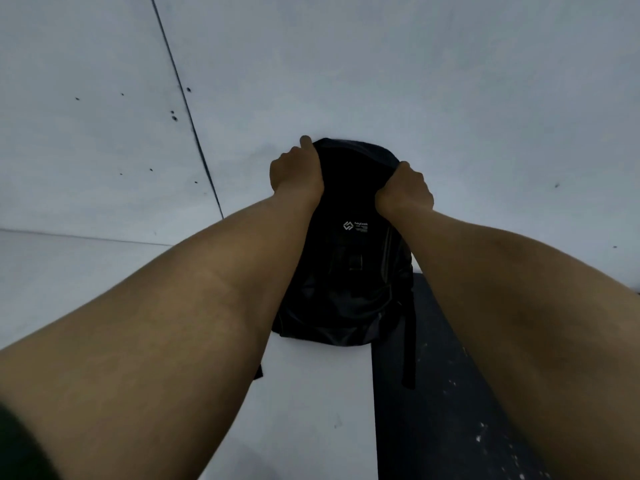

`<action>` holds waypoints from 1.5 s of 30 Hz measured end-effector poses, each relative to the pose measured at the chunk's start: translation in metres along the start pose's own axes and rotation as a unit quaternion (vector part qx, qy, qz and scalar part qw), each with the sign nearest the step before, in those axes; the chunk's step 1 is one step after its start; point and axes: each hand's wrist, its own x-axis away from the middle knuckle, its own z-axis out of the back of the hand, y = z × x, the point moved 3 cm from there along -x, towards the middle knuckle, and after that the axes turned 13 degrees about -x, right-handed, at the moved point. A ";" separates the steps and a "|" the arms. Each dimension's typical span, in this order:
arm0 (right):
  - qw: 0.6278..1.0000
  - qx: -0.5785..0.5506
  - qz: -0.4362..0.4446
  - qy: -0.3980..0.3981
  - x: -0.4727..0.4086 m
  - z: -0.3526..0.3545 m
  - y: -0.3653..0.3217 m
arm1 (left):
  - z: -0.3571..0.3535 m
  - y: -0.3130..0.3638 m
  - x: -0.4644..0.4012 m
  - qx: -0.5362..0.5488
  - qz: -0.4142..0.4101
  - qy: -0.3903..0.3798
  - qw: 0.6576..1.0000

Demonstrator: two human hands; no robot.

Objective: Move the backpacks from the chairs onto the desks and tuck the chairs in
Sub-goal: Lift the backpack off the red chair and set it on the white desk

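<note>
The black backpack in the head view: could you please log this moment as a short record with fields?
item: black backpack, white logo on its front
support: white desk, near its right edge
left hand: grips the backpack's top left corner
right hand: grips the backpack's top right corner
strap: hangs over the desk edge above the dark floor
chair: not in view

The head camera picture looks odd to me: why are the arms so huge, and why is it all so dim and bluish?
Head view: the wide-angle lens swells the near forearms and bows the wall seam; lighting is dim and cool, so the black backpack loses nearly all detail except its white logo; the left hand and right hand gripping its top look soft, slightly blurred; no glare.
</note>
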 end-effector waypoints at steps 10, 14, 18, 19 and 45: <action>1.000 -0.002 0.008 0.009 -0.035 -0.026 0.007 | -0.034 0.007 -0.039 0.023 0.017 -0.027 0.999; 1.000 -0.005 -0.002 -0.002 -0.030 -0.026 0.006 | -0.032 0.005 -0.033 0.025 0.024 -0.039 0.999; 1.000 0.005 -0.004 -0.005 -0.019 -0.019 0.002 | -0.022 0.003 -0.022 0.029 0.040 -0.061 0.997; 1.000 0.010 0.000 -0.002 -0.016 -0.017 0.000 | -0.019 0.002 -0.020 0.035 0.042 -0.069 0.996; 0.981 0.053 0.043 -0.182 0.163 -0.011 0.034 | 0.007 0.006 0.173 -0.069 -0.094 -0.206 0.972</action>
